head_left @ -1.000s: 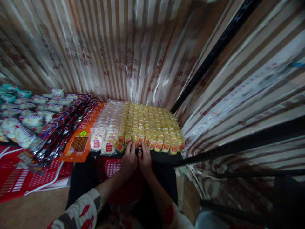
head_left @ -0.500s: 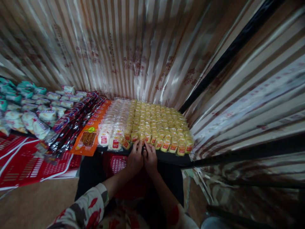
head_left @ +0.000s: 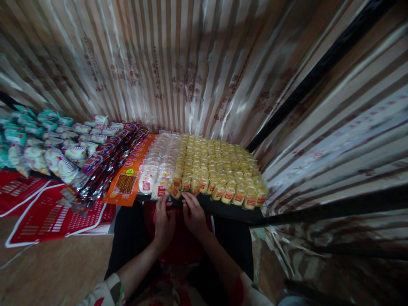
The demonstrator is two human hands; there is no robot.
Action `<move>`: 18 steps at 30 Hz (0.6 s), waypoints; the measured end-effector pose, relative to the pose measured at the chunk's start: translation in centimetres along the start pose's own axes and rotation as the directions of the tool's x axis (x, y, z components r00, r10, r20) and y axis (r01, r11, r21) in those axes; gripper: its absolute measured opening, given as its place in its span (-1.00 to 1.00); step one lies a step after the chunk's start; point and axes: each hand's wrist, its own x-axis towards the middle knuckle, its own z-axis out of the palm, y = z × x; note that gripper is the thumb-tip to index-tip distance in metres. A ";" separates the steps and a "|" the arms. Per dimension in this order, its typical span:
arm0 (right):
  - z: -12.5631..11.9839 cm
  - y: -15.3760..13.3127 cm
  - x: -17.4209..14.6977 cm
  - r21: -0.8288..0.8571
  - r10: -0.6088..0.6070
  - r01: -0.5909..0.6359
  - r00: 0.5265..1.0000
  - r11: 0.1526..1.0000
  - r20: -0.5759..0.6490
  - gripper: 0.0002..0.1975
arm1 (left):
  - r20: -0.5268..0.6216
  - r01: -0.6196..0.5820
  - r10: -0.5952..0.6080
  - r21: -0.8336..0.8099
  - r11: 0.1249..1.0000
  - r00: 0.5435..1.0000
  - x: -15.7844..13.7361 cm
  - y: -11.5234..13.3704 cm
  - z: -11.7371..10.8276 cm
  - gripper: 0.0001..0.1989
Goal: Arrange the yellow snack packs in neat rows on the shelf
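Note:
My left hand point(head_left: 165, 221) is at the front edge of a black shelf point(head_left: 219, 208), its fingers stretched forward and open. The fingertips are just in front of a white wrapped snack point(head_left: 160, 186) and a tilted yellow wrapped cake point(head_left: 173, 190). My right hand point(head_left: 194, 216) lies a little to the right, fingers extended and open, close below the front row of yellow wrapped cakes point(head_left: 223, 170). Neither hand visibly holds anything. Several rows of white packets point(head_left: 164, 153) stand left of the yellow ones.
An orange snack bag point(head_left: 126, 182) and shiny dark packets point(head_left: 111, 157) lie to the left, then white-wrapped snacks point(head_left: 60, 159) and green packs point(head_left: 15, 131). Red baskets point(head_left: 57, 212) stand below. A striped curtain point(head_left: 191, 63) and a black pole point(head_left: 306, 89) enclose the shelf.
My hands were together at the front of the yellow cakes; now they are apart and lower, with the left moved toward the white packets. The view has shifted slightly.

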 end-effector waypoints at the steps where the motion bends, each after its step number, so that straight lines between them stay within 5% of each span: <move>1: 0.6 -0.2 0.3 -0.026 0.003 -0.003 1.000 1.000 0.026 -0.59 | 0.000 0.014 -0.014 -0.011 1.000 1.000 0.1 -0.3 0.0 -0.50; 11: 3.0 -0.9 1.9 -0.026 0.031 -0.029 0.996 0.999 0.079 -0.58 | 0.048 0.122 -0.121 -0.024 0.992 0.992 1.1 -0.2 0.3 -0.51; 18: 0.9 -2.9 0.5 0.028 0.052 -0.049 0.994 0.998 -0.093 -0.60 | 0.036 -0.110 0.110 0.004 0.994 0.993 -0.2 1.3 -0.5 -0.56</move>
